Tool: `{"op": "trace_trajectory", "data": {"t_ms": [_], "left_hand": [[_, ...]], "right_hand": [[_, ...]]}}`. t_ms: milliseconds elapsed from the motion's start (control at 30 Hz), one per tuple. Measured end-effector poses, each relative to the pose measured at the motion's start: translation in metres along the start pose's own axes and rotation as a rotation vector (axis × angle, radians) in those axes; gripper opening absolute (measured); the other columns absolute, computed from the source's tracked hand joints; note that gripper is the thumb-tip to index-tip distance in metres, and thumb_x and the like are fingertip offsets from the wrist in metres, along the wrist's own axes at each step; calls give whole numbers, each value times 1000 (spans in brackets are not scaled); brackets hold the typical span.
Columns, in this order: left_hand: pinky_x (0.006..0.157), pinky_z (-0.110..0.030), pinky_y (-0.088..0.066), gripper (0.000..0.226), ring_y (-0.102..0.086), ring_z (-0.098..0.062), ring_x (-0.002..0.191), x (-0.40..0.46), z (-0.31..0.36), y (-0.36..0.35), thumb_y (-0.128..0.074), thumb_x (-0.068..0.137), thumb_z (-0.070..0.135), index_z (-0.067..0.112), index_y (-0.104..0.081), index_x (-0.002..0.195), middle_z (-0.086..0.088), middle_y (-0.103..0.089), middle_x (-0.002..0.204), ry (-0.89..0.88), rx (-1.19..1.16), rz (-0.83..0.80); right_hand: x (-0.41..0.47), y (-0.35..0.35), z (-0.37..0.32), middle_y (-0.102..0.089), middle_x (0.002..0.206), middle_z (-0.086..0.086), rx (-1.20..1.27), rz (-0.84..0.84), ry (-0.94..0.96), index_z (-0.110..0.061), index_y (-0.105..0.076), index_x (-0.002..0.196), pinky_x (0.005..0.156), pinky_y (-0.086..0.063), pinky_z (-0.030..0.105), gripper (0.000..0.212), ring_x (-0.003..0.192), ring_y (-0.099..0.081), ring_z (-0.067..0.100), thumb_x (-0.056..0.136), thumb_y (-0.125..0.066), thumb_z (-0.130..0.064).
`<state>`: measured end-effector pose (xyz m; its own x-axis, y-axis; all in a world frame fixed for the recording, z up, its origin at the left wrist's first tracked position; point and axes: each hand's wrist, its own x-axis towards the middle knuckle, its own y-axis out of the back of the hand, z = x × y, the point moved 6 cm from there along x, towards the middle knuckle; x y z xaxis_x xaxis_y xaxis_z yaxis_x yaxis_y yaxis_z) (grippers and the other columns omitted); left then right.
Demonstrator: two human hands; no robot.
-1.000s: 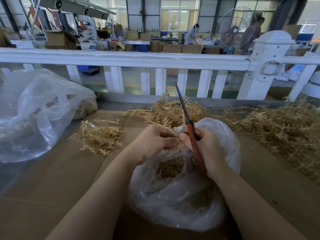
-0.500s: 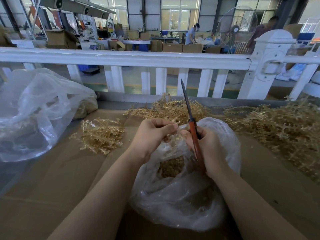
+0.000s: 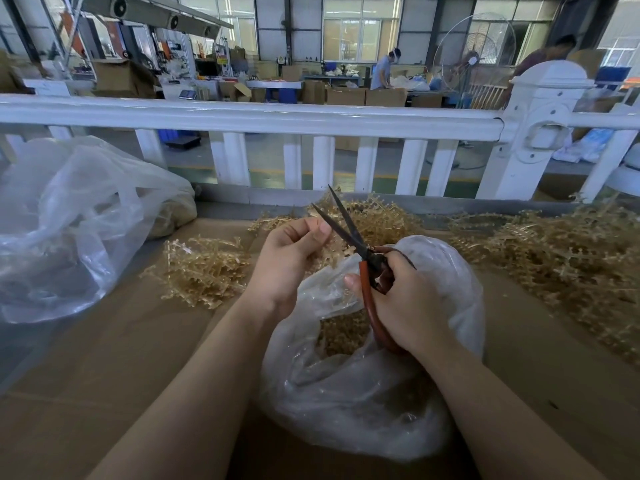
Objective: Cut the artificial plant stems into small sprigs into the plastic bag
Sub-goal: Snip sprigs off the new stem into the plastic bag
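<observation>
My right hand grips red-handled scissors over the mouth of a clear plastic bag. The dark blades stand apart and point up and away. My left hand is raised just left of the blades, fingers curled, pinching a golden plant stem that is mostly hidden behind it. Cut golden sprigs lie inside the bag.
Piles of golden stems lie on the cardboard-covered table: a small one at left, one behind the hands, a large one at right. A big clear bag sits far left. A white railing borders the back.
The scissor blades, closed before, have opened. My left hand has lifted up and away from the bag's mouth toward the blades. The scissors tilted slightly left.
</observation>
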<state>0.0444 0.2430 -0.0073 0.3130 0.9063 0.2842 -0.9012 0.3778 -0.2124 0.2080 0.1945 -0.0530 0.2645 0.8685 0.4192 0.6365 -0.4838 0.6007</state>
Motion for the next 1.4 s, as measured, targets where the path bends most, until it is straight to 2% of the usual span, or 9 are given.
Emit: {"op": "trace_trajectory", "data": {"t_ms": [133, 333, 467, 700, 800, 900, 1033, 1200, 1400], "left_hand": [[55, -14, -37, 32, -42, -1, 52, -1, -2, 0, -54, 98, 8, 19, -72, 74, 11, -57, 60, 16, 12, -31], [52, -8, -40, 28, -51, 4, 49, -1, -3, 0, -48, 99, 0, 11, -68, 82, 15, -62, 58, 14, 34, -42], [61, -15, -44, 21, -54, -1, 59, 1, -9, 2, -52, 98, 4, 9, -69, 86, 5, -69, 74, 74, 19, -27], [70, -19, -49, 19, -61, -14, 82, 2, -13, 1, -50, 98, 4, 7, -67, 92, -10, -69, 96, 125, -43, -43], [72, -20, -49, 21, -59, -16, 84, 1, -13, 2, -49, 98, 3, 8, -68, 91, -9, -69, 96, 123, -10, -32], [73, -29, -41, 23, -49, -24, 84, 1, -12, 3, -48, 98, 2, 8, -68, 88, -17, -60, 96, 113, 7, -23], [72, -31, -38, 24, -48, -19, 76, 1, -11, 5, -50, 98, 3, 10, -68, 85, -11, -60, 86, 101, 13, -17], [84, -36, -37, 19, -44, -26, 88, 1, -10, 6, -51, 98, 3, 8, -67, 88, -16, -59, 97, 81, 33, -9], [65, -25, -39, 21, -49, -13, 67, 1, -7, 6, -54, 99, 5, 11, -66, 82, -4, -63, 78, 31, 76, 6]], "right_hand": [[0, 3, -3, -63, 90, -20, -71, 7, 39, -35, -56, 99, 74, -57, 31, 62, 84, -62, 2, 69, -46, -88], [-1, 8, -7, -62, 83, -17, -167, 51, 82, -29, -59, 94, 67, -56, 27, 71, 76, -59, 1, 66, -42, -92], [-3, 11, -11, -64, 83, -16, -223, 79, 85, -31, -60, 93, 68, -56, 27, 79, 76, -60, 3, 62, -30, -96], [-5, 11, -13, -63, 81, -18, -219, 62, 92, -29, -63, 96, 64, -47, 18, 79, 72, -57, 2, 63, -33, -94], [-5, 11, -13, -61, 80, -18, -206, 62, 97, -29, -64, 96, 64, -47, 18, 79, 71, -57, 2, 64, -35, -94], [-5, 10, -12, -57, 80, -23, -198, 56, 97, -30, -64, 97, 66, -46, 18, 76, 73, -54, 0, 65, -37, -94], [-4, 10, -12, -60, 80, -21, -214, 70, 100, -29, -64, 95, 67, -49, 19, 81, 73, -57, 1, 64, -32, -97], [-5, 11, -13, -61, 78, -19, -246, 92, 111, -29, -59, 85, 64, -47, 19, 72, 70, -58, 2, 66, -35, -94], [-4, 11, -12, -63, 80, -17, -265, 96, 93, -29, -59, 85, 64, -48, 21, 68, 70, -59, 4, 66, -41, -91]]}}
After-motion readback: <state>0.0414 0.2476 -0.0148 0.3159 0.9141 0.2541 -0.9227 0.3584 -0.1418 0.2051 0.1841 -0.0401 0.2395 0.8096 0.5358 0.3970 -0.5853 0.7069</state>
